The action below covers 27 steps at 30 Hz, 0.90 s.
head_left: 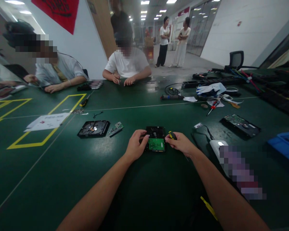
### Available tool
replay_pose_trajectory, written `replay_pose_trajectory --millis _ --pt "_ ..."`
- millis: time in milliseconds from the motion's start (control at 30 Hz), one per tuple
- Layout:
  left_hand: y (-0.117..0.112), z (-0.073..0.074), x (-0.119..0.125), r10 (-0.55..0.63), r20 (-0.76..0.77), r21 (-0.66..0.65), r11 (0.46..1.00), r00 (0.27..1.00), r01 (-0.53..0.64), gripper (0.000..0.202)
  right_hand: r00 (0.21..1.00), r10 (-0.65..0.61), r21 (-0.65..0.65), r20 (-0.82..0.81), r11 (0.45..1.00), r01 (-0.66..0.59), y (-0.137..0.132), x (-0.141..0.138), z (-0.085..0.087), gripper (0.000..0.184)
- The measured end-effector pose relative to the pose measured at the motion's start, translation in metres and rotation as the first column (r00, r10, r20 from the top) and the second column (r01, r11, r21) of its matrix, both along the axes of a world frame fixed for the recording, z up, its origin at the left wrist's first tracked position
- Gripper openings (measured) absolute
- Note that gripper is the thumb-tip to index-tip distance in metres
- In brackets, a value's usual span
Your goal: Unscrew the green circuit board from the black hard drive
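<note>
Right forearm [214,179] and left forearm [96,195] are nearest, in from the bottom edge, with a yellow strip [208,208] by the right one. Hard drive [155,131] sits on the green desk [62,179] between the hands, circuit board [156,145] facing up. Left hand [136,146]: narrow, holding the drive's left edge. Right hand [181,142]: closed round a yellow-black screwdriver [172,135] just off the drive's right edge; can't tell where the tip is. Most room is left of the left forearm, out to the yellow tape [29,146]. Second drive [93,129] and loose board [116,128] bound that side farther up. Right side is tighter: white device [216,146] with cable, third drive [240,126] beyond. Blue bin [284,146] at right frame edge; contents can't be made out.
</note>
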<state>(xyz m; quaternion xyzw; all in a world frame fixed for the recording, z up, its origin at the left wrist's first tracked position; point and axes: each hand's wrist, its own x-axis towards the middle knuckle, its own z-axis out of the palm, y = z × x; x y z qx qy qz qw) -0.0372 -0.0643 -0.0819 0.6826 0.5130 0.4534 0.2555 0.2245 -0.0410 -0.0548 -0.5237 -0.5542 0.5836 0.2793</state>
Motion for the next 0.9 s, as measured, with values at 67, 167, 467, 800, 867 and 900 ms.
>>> replay_pose_trajectory --millis 67,167,467,800,867,900 --pt "0.000 0.001 0.000 -0.003 -0.022 0.022 1.000 1.000 0.003 0.030 1.000 0.000 0.010 -0.008 1.000 0.000 0.000 0.000 -0.001 0.027" --pt "0.000 0.002 0.000 -0.005 -0.052 0.031 0.999 0.999 0.007 0.029 1.000 -0.005 0.040 -0.028 0.999 0.006 -0.001 -0.001 -0.001 0.026" --pt "0.003 0.000 0.003 0.001 -0.080 -0.050 0.999 0.997 -0.005 0.043 0.998 -0.063 0.031 -0.025 0.997 0.063 0.000 -0.004 -0.002 0.028" --pt "0.006 -0.006 0.009 -0.002 -0.106 -0.073 0.997 0.994 -0.006 0.053 0.996 -0.088 0.090 -0.027 0.992 0.090 0.003 -0.013 -0.004 0.032" --pt "0.006 -0.006 0.009 -0.003 -0.115 -0.070 0.998 0.993 -0.005 0.052 0.996 -0.084 0.114 -0.001 0.990 0.084 0.003 -0.014 -0.007 0.031" --pt "0.006 -0.006 0.009 -0.003 -0.122 -0.067 0.998 0.993 -0.006 0.052 0.996 -0.083 0.126 0.009 0.989 0.082 0.003 -0.014 -0.008 0.030"
